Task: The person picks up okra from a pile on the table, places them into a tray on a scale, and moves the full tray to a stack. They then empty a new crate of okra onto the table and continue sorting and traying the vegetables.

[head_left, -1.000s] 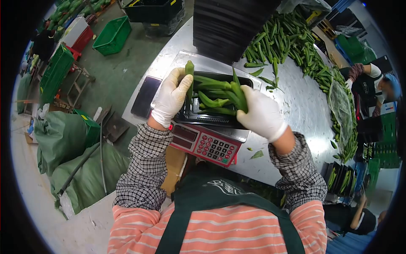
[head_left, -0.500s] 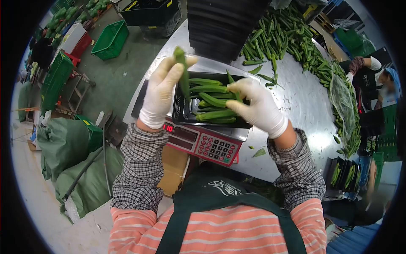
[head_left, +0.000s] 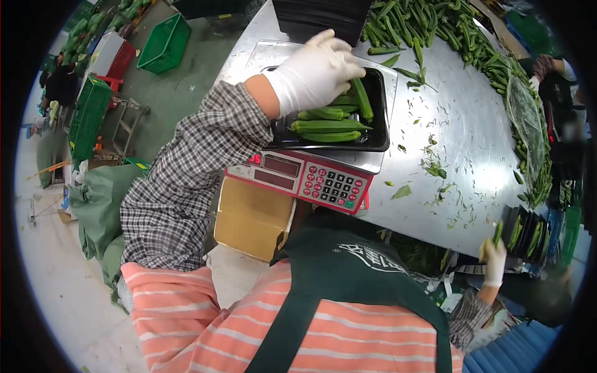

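Observation:
My left hand (head_left: pixel 317 71), in a white glove, reaches over a black tray (head_left: pixel 380 140) that rests on a scale. Its curled fingers close on the upper end of an okra pod (head_left: pixel 362 101) inside the tray. More okra pods (head_left: pixel 329 125) lie in the tray, partly hidden by the hand. Far to the right, my gloved right hand (head_left: pixel 494 261) is closed around another okra (head_left: pixel 498 232), which points upward beside a row of black trays (head_left: pixel 528 239) with okra in them.
A red-and-white scale (head_left: pixel 301 180) stands on the metal table (head_left: pixel 460 161), where scraps lie scattered. A stack of black trays (head_left: pixel 320 18) and a long okra heap (head_left: pixel 429 28) lie behind. Under plastic film (head_left: pixel 523 130), more okra runs along the right. Another person (head_left: pixel 556 87) works there.
My right hand has left the tray and moved far down to the right with an okra. My left hand has shifted right over the tray. The okra it held raised is lower now.

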### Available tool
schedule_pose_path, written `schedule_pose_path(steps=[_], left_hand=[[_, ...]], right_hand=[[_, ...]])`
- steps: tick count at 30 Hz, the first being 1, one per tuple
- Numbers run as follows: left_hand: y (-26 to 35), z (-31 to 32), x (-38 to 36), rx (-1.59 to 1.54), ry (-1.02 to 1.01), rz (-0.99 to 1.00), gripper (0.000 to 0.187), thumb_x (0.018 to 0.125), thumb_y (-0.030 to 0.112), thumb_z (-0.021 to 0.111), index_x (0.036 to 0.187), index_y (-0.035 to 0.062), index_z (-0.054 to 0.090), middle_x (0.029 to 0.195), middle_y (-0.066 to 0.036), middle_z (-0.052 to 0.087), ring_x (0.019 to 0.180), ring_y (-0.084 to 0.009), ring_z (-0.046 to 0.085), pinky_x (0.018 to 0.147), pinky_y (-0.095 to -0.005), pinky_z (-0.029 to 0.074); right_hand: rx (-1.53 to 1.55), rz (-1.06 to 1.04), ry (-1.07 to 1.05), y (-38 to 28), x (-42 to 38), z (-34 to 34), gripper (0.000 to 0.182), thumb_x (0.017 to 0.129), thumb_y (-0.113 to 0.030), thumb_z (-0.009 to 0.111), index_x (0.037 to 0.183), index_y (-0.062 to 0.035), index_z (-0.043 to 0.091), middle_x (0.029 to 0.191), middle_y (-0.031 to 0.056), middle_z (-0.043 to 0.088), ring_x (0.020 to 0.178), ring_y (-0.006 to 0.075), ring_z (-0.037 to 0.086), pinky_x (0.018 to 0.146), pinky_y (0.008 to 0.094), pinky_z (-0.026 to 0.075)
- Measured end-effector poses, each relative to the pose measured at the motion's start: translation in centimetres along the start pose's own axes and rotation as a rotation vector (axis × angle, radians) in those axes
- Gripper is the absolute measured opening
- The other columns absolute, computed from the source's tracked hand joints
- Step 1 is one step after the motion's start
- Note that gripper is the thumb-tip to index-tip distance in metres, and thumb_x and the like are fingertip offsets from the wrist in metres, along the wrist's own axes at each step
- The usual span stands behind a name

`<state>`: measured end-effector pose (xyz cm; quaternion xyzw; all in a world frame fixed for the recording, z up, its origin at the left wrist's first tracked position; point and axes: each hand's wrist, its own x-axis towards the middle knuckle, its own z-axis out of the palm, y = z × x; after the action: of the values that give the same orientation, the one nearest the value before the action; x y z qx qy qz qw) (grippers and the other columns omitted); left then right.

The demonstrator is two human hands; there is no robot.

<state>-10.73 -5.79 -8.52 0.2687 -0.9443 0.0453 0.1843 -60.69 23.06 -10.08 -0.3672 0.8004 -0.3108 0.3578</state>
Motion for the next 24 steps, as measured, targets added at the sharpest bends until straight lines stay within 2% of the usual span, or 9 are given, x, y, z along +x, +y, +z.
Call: schedule_pose_path(steps=[3, 4, 6, 7, 11, 14, 17, 19, 24], left_hand=[[0.5, 1.2, 0.7, 0.121, -0.062, 0.061, 0.029, 0.072, 0.012, 0.065, 0.101, 0.0094, 0.065, 0.098, -0.007, 0.059, 0.107, -0.0243, 0.052, 0.106, -0.0462, 0.032], [0.5, 1.2, 1.2, 0.173, -0.103, 0.068, 0.027, 0.071, 0.011, 0.063, 0.098, 0.0094, 0.066, 0.095, -0.007, 0.058, 0.104, -0.0259, 0.052, 0.106, -0.0460, 0.032], [0.5, 1.6, 1.4, 0.209, -0.127, 0.069, 0.024, 0.070, 0.010, 0.061, 0.094, 0.0077, 0.065, 0.093, -0.008, 0.056, 0.101, -0.0274, 0.053, 0.106, -0.0462, 0.032], [0.6, 1.4, 1.6, 0.218, -0.131, 0.064, 0.023, 0.069, 0.010, 0.062, 0.092, 0.0071, 0.063, 0.092, -0.009, 0.056, 0.100, -0.0285, 0.052, 0.105, -0.0461, 0.032], [2.4, -1.9, 0.3, 0.145, -0.188, -0.134, 0.023, 0.066, 0.012, 0.066, 0.087, 0.0061, 0.057, 0.092, -0.011, 0.055, 0.099, -0.0326, 0.051, 0.101, -0.0455, 0.035], [3.8, -4.1, -2.1, -0.044, -0.267, -0.360, 0.030, 0.066, 0.013, 0.070, 0.092, 0.0039, 0.057, 0.095, -0.012, 0.055, 0.099, -0.0337, 0.051, 0.094, -0.0425, 0.040], [4.8, -6.3, -2.4, -0.163, -0.047, -0.422, 0.045, 0.063, 0.009, 0.074, 0.105, 0.0008, 0.058, 0.106, -0.014, 0.056, 0.100, -0.0335, 0.052, 0.089, -0.0392, 0.042], [5.7, -6.9, -2.9, -0.202, 0.097, -0.577, 0.039, 0.066, 0.002, 0.070, 0.103, 0.0004, 0.058, 0.104, -0.015, 0.059, 0.099, -0.0329, 0.055, 0.089, -0.0380, 0.043], [6.5, -5.4, -8.4, -0.139, 0.196, -0.886, 0.029, 0.070, -0.004, 0.066, 0.098, 0.0014, 0.059, 0.099, -0.014, 0.061, 0.093, -0.0299, 0.058, 0.083, -0.0359, 0.046]], right_hand=[[-0.073, 0.440, 0.127, 14.7, -2.4, -7.7, 0.015, 0.084, -0.022, 0.060, 0.079, -0.0088, 0.055, 0.061, 0.0026, 0.055, 0.045, 0.0077, 0.048, 0.037, 0.0227, 0.033], [-0.215, 0.534, 0.124, 15.6, -2.9, -8.7, 0.022, 0.081, -0.018, 0.062, 0.093, 0.0001, 0.059, 0.069, 0.0068, 0.059, 0.055, 0.0131, 0.055, 0.047, 0.0267, 0.043], [-0.832, 0.060, 0.259, 22.7, -1.4, -11.8, 0.037, 0.079, -0.022, 0.066, 0.102, 0.0055, 0.058, 0.084, 0.0120, 0.064, 0.074, 0.0206, 0.061, 0.066, 0.0309, 0.049], [-0.498, 0.152, 0.278, 19.0, -0.4, -10.5, 0.045, 0.079, -0.022, 0.067, 0.110, 0.0082, 0.056, 0.098, 0.0146, 0.064, 0.091, 0.0235, 0.060, 0.083, 0.0323, 0.046], [-0.206, -0.205, 0.283, 8.1, 7.0, -4.4, 0.034, 0.084, -0.013, 0.064, 0.111, 0.0056, 0.057, 0.102, 0.0138, 0.064, 0.093, 0.0188, 0.060, 0.084, 0.0299, 0.046], [-0.255, -0.284, 0.095, -0.8, 12.4, 1.7, 0.030, 0.085, -0.014, 0.063, 0.109, 0.0043, 0.059, 0.103, 0.0148, 0.064, 0.094, 0.0199, 0.061, 0.085, 0.0296, 0.047], [-0.244, -0.430, -0.095, -8.4, 18.2, 8.9, 0.032, 0.083, -0.016, 0.063, 0.108, 0.0036, 0.060, 0.102, 0.0184, 0.064, 0.093, 0.0263, 0.063, 0.083, 0.0325, 0.049], [-0.266, -0.646, -0.149, -11.9, 22.8, 13.8, 0.031, 0.081, -0.018, 0.062, 0.106, 0.0020, 0.062, 0.100, 0.0184, 0.064, 0.092, 0.0281, 0.063, 0.081, 0.0328, 0.049], [-0.401, -0.578, -0.095, -19.3, 33.7, 24.8, 0.036, 0.081, -0.029, 0.057, 0.106, -0.0034, 0.063, 0.094, 0.0218, 0.065, 0.091, 0.0359, 0.062, 0.083, 0.0396, 0.048]])
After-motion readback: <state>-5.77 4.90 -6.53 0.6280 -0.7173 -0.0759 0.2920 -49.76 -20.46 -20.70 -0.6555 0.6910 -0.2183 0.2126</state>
